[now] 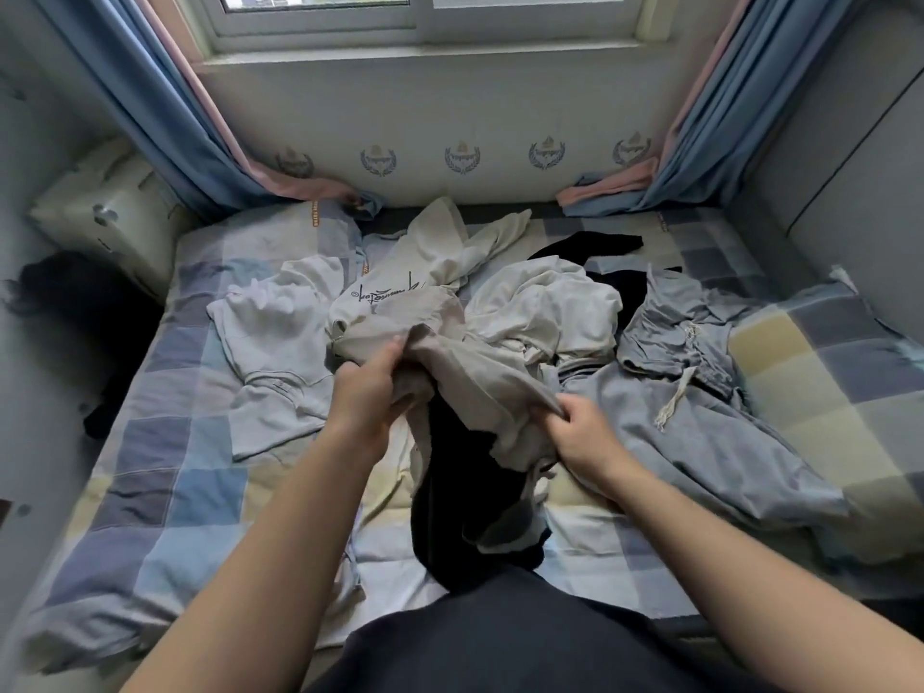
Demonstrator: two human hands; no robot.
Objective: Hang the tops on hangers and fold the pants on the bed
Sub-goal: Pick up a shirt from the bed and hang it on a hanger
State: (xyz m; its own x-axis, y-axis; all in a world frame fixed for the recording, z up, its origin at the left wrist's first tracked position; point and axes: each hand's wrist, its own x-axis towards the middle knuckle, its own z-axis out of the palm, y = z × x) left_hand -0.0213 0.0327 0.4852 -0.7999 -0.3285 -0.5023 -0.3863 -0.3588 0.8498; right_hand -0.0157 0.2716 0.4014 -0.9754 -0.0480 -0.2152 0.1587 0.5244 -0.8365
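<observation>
**Fingers (397, 348) clamped on the beige garment (480, 377)**

Both left hand (367, 397) and right hand (585, 435) grip it, raised just off the heap on the bed (165, 442), likely to spread it and tell top from pants. A black garment (465, 482) lies beneath it; white tops (280, 332) and a grey drawstring piece (700, 407) flank it. No hanger or basket shows.

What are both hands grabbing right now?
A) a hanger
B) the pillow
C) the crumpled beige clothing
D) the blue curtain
C: the left hand and the right hand each grip the beige garment, bunched above the bed.
</observation>
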